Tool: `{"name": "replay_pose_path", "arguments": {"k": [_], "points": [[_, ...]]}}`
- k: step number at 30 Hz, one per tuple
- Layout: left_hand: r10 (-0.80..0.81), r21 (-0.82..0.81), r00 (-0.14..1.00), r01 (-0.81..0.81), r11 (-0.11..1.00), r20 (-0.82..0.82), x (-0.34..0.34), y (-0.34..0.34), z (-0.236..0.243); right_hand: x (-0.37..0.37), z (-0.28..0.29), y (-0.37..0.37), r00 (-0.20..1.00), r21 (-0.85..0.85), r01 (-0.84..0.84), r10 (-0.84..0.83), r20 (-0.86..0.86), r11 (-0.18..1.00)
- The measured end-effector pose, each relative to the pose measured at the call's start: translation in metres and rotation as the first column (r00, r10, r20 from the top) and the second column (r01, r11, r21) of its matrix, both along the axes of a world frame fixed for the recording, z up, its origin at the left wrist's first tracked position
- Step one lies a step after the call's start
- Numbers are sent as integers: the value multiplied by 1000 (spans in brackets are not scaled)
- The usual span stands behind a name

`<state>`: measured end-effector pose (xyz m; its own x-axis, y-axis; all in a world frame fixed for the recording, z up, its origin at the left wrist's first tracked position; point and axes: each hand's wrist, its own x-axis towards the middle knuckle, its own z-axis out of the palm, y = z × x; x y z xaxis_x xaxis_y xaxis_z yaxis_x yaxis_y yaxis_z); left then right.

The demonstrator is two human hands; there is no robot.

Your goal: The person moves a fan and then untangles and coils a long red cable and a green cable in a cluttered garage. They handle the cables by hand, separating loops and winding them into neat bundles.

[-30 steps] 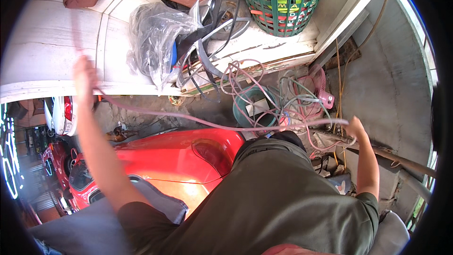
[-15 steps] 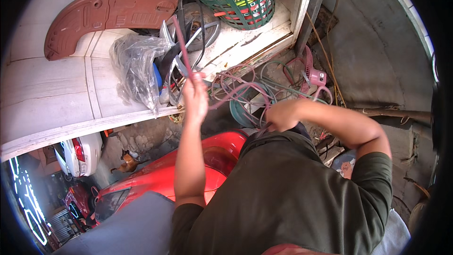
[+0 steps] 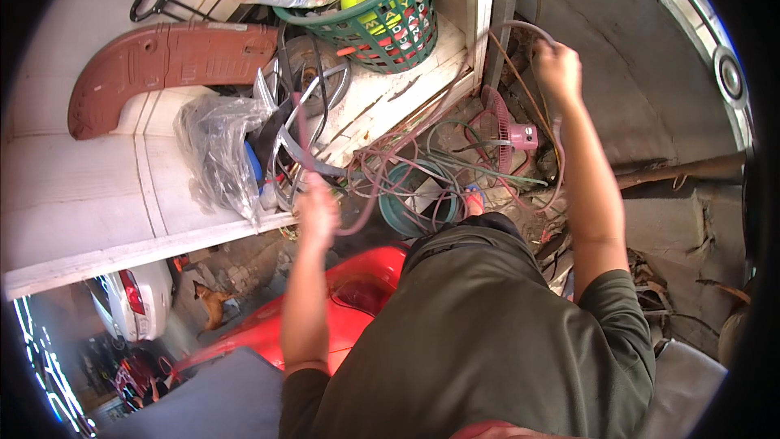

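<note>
Cord spans both grips: left hand closed on its near end, right hand closed on the far loop, above the pink fan.

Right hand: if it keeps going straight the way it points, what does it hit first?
The right hand, gripping a cord, points up and away toward the grey wall. Nothing else shows in that line, so probably the wall first, though depth is unclear in this fisheye view.
</note>
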<state>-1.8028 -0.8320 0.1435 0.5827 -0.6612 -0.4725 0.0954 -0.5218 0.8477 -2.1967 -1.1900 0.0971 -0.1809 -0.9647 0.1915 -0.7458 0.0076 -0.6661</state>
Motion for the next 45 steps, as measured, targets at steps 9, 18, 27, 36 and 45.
{"name": "replay_pose_path", "arguments": {"k": [9, 18, 27, 36, 45], "points": [[-157, -373, 513, -350, 859, -844, -75, -89, -9, 130, 61, 240, 354, -91, -935, 923, -151, 343], [-480, -763, 628, -310, 567, -612, -59, -100, 36, 92, 14, 234, -16, 223, -938, 678, 735, -264], [13, -643, 765, -551, 533, -644, -34, -125, 92, 64, 57, 82, 798, -637, -540, 575, -180, 550], [-264, -358, 243, -604, 712, -933, 42, -129, 42, 85, 105, 163, 138, -541, -822, 861, -489, -175], [175, -248, 901, -289, 925, -397, 7, -92, 68, 94, 20, 208, 96, -7, -995, 943, -318, 98]]}}
